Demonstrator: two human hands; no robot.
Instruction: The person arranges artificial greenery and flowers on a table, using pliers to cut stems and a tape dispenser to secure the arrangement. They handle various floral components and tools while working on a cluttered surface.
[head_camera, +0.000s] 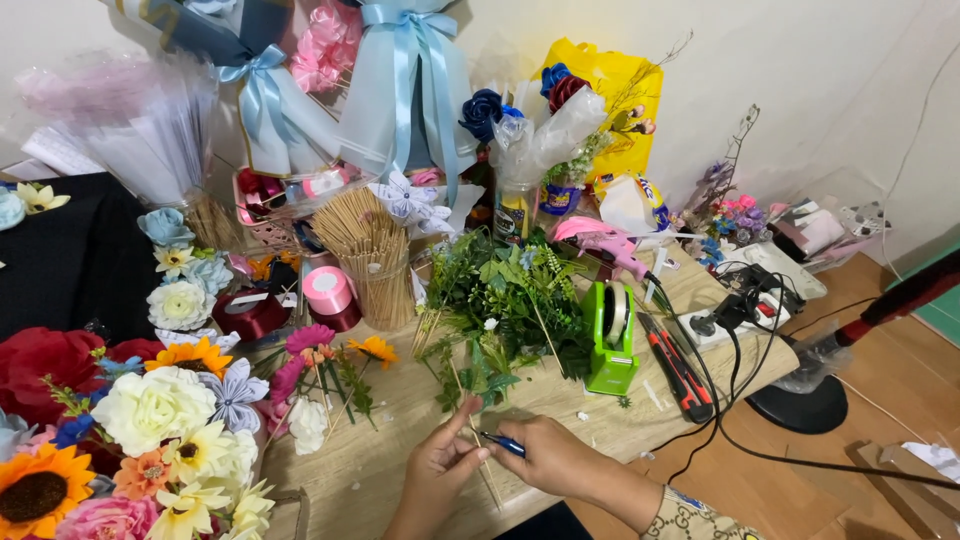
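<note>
My left hand (440, 463) pinches a thin wooden stick (484, 470) that carries a sprig of green artificial leaves (478, 385) at its upper end. My right hand (556, 459) holds a small blue-handled tool (503, 443) against the same stick, just right of my left fingers. Both hands sit at the near edge of a low wooden table (385, 455). A heap of green artificial foliage (510, 290) lies just beyond the sprig.
A green tape dispenser (612, 338), a red-and-black cutter (680, 372) and a pink glue gun (605, 243) are at the right. A jar of wooden skewers (372, 250), ribbon rolls (328, 290) and many artificial flowers (150, 410) fill the left. Wrapped bouquets (400, 80) stand behind; black cables (735, 400) trail right.
</note>
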